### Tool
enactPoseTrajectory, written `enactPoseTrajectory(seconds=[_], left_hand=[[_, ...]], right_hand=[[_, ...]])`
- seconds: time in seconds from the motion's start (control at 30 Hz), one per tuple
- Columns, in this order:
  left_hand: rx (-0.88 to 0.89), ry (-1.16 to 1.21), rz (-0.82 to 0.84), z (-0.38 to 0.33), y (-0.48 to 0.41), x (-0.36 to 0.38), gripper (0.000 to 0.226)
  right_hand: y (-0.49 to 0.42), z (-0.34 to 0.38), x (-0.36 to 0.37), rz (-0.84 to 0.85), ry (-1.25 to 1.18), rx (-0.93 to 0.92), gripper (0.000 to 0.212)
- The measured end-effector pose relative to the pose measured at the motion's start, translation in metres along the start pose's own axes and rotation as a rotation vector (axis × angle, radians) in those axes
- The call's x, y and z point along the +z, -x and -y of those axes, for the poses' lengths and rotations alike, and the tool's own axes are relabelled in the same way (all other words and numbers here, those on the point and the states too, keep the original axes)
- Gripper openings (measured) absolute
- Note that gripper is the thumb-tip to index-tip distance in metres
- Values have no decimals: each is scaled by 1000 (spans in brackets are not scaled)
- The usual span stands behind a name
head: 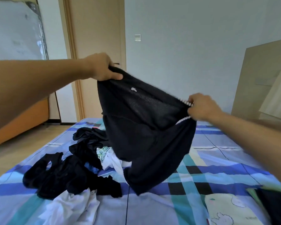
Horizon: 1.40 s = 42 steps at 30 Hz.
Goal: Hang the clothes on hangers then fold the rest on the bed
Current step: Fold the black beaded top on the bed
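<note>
Hands spread well apart: left hand (102,67) pinching top-left edge of dark garment (144,124), right hand (203,108) gripping right edge at striped trim. Held up over bed (201,161), beside heap of clothes (68,168). Probably light, limp, mesh-lined; best held at top corners. No container or hanger visible.
</note>
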<state>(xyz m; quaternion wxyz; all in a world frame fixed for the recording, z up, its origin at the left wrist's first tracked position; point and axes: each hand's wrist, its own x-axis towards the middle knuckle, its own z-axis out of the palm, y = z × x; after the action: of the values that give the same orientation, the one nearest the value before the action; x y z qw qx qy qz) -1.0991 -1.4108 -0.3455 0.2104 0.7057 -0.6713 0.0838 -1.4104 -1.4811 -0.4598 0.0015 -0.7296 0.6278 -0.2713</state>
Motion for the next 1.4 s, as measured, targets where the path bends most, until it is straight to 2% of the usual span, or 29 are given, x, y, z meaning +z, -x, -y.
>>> enactPoseTrajectory(seconds=[0.03, 0.13, 0.17, 0.2, 0.23, 0.33, 0.43, 0.47, 0.53, 0.57, 0.63, 0.67, 0.7, 0.8, 0.87, 0.93, 0.97, 1.03, 1.1, 1.13, 1.2, 1.27, 1.33, 1.4], left_hand=[[-9, 119, 55, 9, 3, 1, 49], [-129, 857, 191, 20, 17, 10, 46], [-191, 1057, 223, 23, 24, 17, 47], [-267, 1155, 244, 22, 30, 26, 48], [-349, 1137, 280, 19, 38, 37, 49], [-478, 805, 520, 12, 72, 71, 58], [-358, 770, 816, 32, 103, 118, 64], [-279, 770, 913, 38, 116, 135, 58], [-126, 626, 1079, 45, 139, 175, 41], [-95, 516, 1095, 45, 147, 192, 36], [-123, 451, 987, 40, 162, 223, 22], [-162, 496, 884, 36, 163, 231, 19], [-232, 573, 795, 32, 167, 238, 18], [-452, 907, 566, 16, 165, 237, 16], [-552, 1130, 470, 5, 158, 228, 21], [-578, 1237, 438, -7, 153, 217, 23], [-576, 1259, 442, -14, 151, 211, 23], [-560, 1285, 452, -23, 148, 202, 24], [-444, 1196, 458, -29, 150, 196, 22], [-315, 1058, 439, -29, 150, 193, 20], [-33, 734, 364, -25, 153, 184, 19], [112, 600, 314, -19, 155, 178, 17], [185, 609, 274, -19, 158, 175, 14], [274, 631, 198, -28, 163, 171, 14]], right_hand=[[-7, 1, -19, -59, -7, 12, 24], [-26, 3, -55, -227, -83, 39, 29], [-27, 4, -55, -225, -75, 48, 31], [-28, 2, -51, -179, -49, 58, 31], [-28, -2, -43, -90, -40, 82, 28], [-15, -25, -6, 203, -67, 167, 6], [8, -55, 38, 345, -53, 233, 16], [17, -65, 55, 371, -42, 259, 17], [41, -76, 91, 426, 30, 262, 18], [52, -80, 105, 472, 55, 249, 23], [85, -79, 130, 595, 79, 162, 50], [105, -69, 132, 617, 78, 89, 66], [132, -56, 137, 608, 26, 38, 73], [218, -16, 137, 541, -238, -49, 67], [262, 2, 145, 655, -264, -47, 77], [283, 7, 165, 708, -278, -7, 89], [286, 7, 176, 670, -326, 37, 93], [284, 5, 200, 546, -540, 138, 82], [274, 4, 214, 394, -819, 248, 42], [266, 4, 212, 330, -925, 323, 28], [245, 3, 196, 219, -1081, 487, 31], [220, 5, 171, 42, -1277, 612, 20], [200, 12, 149, -109, -1409, 560, 14], [193, 25, 141, -227, -1285, 351, 18]])
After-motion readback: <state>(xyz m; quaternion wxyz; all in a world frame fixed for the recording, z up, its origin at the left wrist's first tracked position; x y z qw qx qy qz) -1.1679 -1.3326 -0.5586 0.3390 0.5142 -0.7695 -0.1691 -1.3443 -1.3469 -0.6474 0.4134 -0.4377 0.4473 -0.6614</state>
